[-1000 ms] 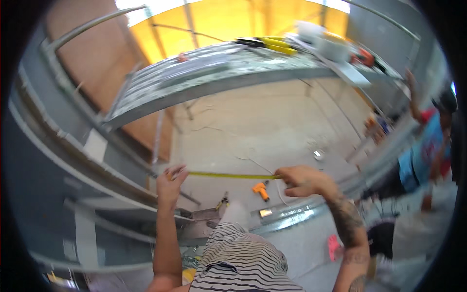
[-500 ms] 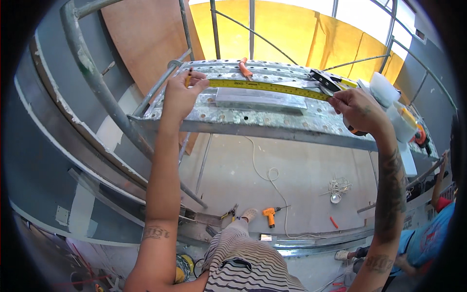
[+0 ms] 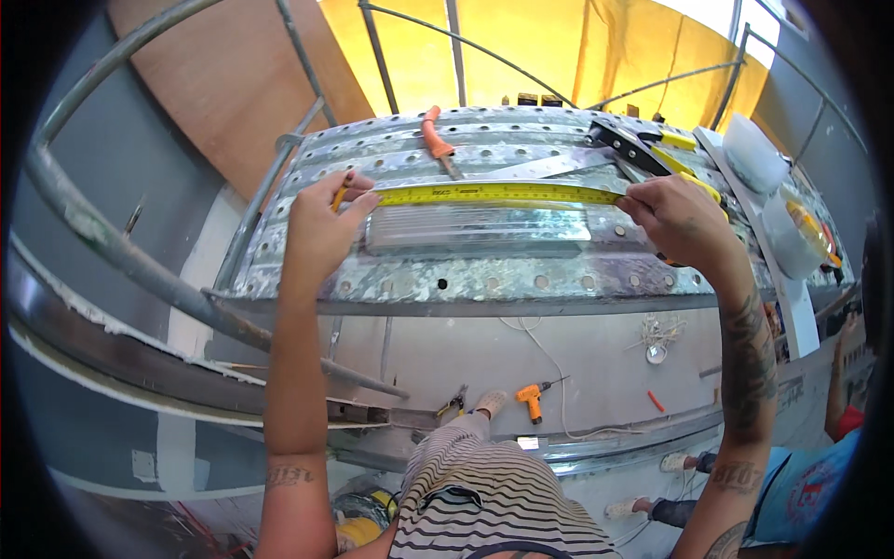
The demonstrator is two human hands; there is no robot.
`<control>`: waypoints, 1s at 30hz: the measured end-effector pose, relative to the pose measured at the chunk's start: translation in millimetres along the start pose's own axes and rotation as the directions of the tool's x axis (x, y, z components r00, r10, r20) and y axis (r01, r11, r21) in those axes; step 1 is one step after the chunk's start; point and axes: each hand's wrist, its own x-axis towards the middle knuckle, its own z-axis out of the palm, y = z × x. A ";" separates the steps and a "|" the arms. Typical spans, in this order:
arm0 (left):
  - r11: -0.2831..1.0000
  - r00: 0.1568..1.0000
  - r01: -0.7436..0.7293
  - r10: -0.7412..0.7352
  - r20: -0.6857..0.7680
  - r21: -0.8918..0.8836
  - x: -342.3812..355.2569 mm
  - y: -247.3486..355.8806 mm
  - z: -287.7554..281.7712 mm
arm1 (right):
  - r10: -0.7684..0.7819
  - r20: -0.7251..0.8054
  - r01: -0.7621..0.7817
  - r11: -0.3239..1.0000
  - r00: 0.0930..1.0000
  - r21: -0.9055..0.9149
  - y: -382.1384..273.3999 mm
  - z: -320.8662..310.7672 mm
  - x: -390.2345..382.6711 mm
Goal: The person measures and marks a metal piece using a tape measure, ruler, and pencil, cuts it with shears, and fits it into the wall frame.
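A yellow tape measure blade (image 3: pixel 503 194) is stretched between my two hands above the scaffold deck. My left hand (image 3: pixel 324 224) pinches its left end, with a thin pencil (image 3: pixel 342 191) also between the fingers. At the other end my right hand (image 3: pixel 687 222) is closed round the tape measure; its case is mostly hidden under the palm. Just below the blade, ribbed metal strips (image 3: pixel 480 227) lie on the perforated metal deck (image 3: pixel 521 287). An orange-handled tool (image 3: pixel 434 135) rests beyond the tape. Beside my right hand lies a black-and-yellow tool (image 3: pixel 633 149).
Scaffold tubes (image 3: pixel 112 238) frame the left side. Two whitish plastic tubs (image 3: pixel 754 154) stand at the right end. Down on the floor are an orange drill (image 3: pixel 529 402), pliers (image 3: pixel 453 401) and a cable (image 3: pixel 559 373). A person in a blue shirt (image 3: pixel 805 494) is at lower right.
The deck appears nearer and larger as my view shifts. Both hands still hold the tape stretched, now closer over the metal strips and more level.
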 end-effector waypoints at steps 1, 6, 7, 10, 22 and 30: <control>1.000 1.000 -0.011 0.010 0.011 0.026 0.0 5.1 -0.7 | 0.023 0.000 -0.023 1.000 1.000 0.004 1.9 1.9 -1.9; 0.995 1.000 0.004 -0.003 -0.016 0.102 -3.2 21.8 1.3 | -0.002 -0.084 0.004 1.000 0.996 0.019 8.5 13.3 -8.9; 0.995 1.000 0.001 -0.001 -0.008 0.104 -3.3 26.2 -0.3 | -0.017 -0.105 0.021 0.999 0.994 0.036 9.1 15.1 -10.0; 0.952 0.993 0.017 -0.051 -0.102 -0.307 -7.0 40.3 -1.8 | -0.019 -0.117 0.023 0.999 0.993 0.031 12.7 18.9 -10.7; 0.853 0.985 0.062 0.033 0.171 -0.518 -3.6 67.6 39.5 | -0.047 -0.179 0.036 0.997 0.983 -0.067 12.3 22.3 -8.2; 0.868 0.967 0.094 0.038 0.253 -0.488 5.6 80.7 55.3 | -0.044 -0.158 0.027 0.994 0.986 -0.109 5.1 17.7 -8.0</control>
